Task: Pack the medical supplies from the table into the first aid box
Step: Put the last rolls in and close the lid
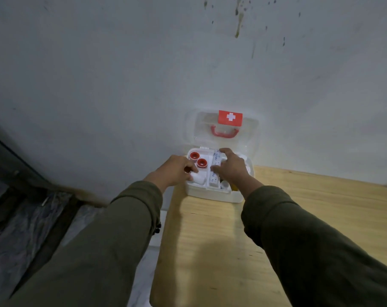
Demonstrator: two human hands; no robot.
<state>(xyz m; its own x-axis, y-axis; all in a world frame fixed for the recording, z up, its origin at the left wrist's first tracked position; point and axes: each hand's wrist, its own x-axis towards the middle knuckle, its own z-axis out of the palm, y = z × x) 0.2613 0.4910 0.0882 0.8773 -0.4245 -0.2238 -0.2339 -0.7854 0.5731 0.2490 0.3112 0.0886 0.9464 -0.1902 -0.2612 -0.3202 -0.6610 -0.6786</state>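
A white first aid box point(212, 196) stands open at the table's far left corner. Its clear lid point(250, 138), with a red cross label and red handle, leans against the wall. Two red tape rolls point(198, 159) lie in the box's back left compartment. My left hand point(177, 170) grips a white bandage roll point(198, 179) in the front left part of the box. My right hand point(231, 167) rests fingers-down on a long white printed packet point(214, 173) lying across the middle of the box. Other white items lie partly hidden under that hand.
The light wooden table point(221, 251) runs from the box toward me, its left edge near my left sleeve. A stained white wall point(143, 74) stands right behind the box. Dark floor and a plastic-covered frame point(28, 218) lie at the left.
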